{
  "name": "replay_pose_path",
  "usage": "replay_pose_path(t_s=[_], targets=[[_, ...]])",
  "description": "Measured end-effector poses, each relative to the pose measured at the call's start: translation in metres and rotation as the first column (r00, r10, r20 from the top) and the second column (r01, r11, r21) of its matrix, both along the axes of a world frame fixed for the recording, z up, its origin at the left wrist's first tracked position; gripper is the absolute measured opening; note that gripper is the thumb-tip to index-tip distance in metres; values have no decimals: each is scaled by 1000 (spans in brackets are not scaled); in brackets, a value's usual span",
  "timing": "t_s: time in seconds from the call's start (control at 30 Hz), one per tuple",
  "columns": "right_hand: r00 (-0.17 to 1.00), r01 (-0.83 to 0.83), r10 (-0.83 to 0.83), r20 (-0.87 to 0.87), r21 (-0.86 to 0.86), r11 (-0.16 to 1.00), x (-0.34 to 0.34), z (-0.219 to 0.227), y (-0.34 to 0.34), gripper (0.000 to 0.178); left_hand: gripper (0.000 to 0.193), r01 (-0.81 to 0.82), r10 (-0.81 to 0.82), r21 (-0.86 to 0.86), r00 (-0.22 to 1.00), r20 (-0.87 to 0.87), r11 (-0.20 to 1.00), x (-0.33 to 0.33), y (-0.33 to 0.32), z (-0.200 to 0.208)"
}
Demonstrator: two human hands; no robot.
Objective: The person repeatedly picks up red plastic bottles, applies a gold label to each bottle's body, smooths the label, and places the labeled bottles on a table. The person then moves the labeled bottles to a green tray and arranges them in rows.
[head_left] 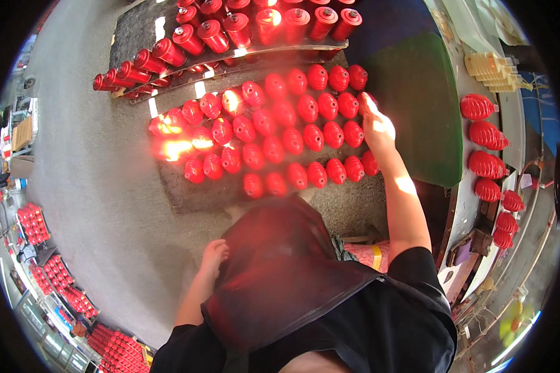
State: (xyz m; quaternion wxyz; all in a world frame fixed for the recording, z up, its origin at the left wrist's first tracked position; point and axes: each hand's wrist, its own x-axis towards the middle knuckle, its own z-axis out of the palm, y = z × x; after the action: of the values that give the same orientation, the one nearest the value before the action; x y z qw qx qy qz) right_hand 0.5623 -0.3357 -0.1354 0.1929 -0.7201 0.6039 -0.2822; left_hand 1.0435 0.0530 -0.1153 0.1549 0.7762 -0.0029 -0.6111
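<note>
Red, rounded, ribbed vessels [314, 137], each with a small hole on top, stand in several rows on a dark board [183, 194] in front of me. At the right end of the second row from the far side, my right hand [378, 121] is closed around a red ribbed vessel [368, 97], mostly hidden by the fingers. My left hand [214, 255] hangs beside my dark apron [270, 248], its fingers loosely bent and apart, with nothing seen in it. Glare and a reddish haze blur the left part of the rows.
Beyond the board, a rack [292, 50] carries red cylinders [214, 36]. A green panel [426, 112] stands to the right, and past it more red ribbed vessels [486, 165] line a ledge near stacked cream pieces [488, 65]. Further red goods [115, 348] sit at far left.
</note>
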Motion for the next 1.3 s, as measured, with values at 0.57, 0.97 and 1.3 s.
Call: replay_pose_path(t_s=[0.57,0.97,1.3], targets=[[780,-128,244,-577,234,964,171,-189,-77,55,25,964,-828,-47,249,502,262,-23,105,-157],[837,29,197,-510,401,916,250,-236,-82,62,12,969,-831,-152,245,499,195,-15,113,-181],[752,84,144,-644,311,947,200,-249,-78,58,11,987,-899,-127,145,413,101,2,108,-191]])
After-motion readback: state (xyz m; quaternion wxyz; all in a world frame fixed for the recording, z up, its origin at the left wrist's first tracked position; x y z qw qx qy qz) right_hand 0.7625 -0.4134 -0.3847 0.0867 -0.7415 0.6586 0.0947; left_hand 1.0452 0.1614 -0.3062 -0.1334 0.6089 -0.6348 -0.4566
